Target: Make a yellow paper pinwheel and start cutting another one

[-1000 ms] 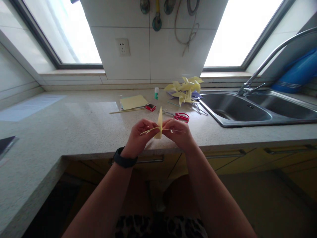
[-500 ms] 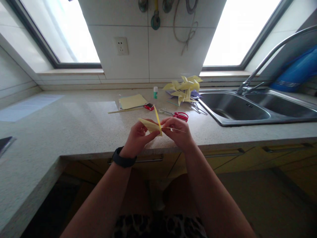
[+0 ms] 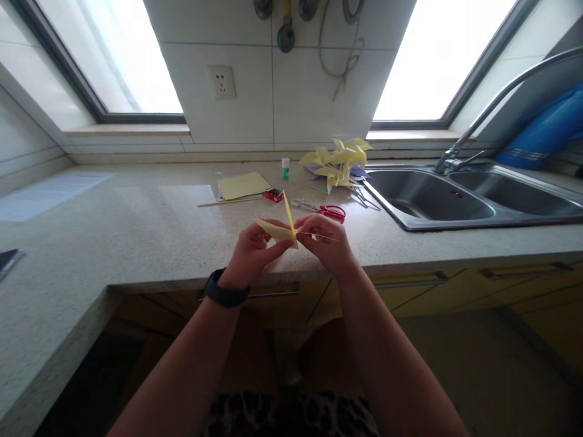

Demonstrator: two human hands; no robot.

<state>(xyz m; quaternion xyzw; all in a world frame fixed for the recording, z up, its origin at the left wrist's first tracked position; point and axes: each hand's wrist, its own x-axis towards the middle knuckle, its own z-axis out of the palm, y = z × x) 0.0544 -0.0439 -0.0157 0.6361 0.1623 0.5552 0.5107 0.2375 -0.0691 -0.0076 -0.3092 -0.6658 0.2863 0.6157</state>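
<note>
My left hand (image 3: 255,247), with a dark band on its wrist, pinches a folded piece of pale yellow paper (image 3: 274,230) above the counter's front edge. One part of the paper stands up nearly edge-on between my hands. On the other side, my right hand (image 3: 328,243) is closed on a thin pale stick (image 3: 325,236) whose near end meets the paper. Fingers hide where stick and paper join. Just beyond my hands lie red-handled scissors (image 3: 332,212) and a small red box (image 3: 274,195).
Yellow paper pinwheels (image 3: 339,161) are heaped beside the steel sink (image 3: 423,194). A glue stick (image 3: 285,169) stands near the wall. Yellow paper sheets (image 3: 243,186) and a wooden stick (image 3: 223,202) lie left of the box. A printed sheet (image 3: 54,191) is farther left.
My hands keep nearly the same pose on the paper and the thin stick. The whole view has shifted very slightly.
</note>
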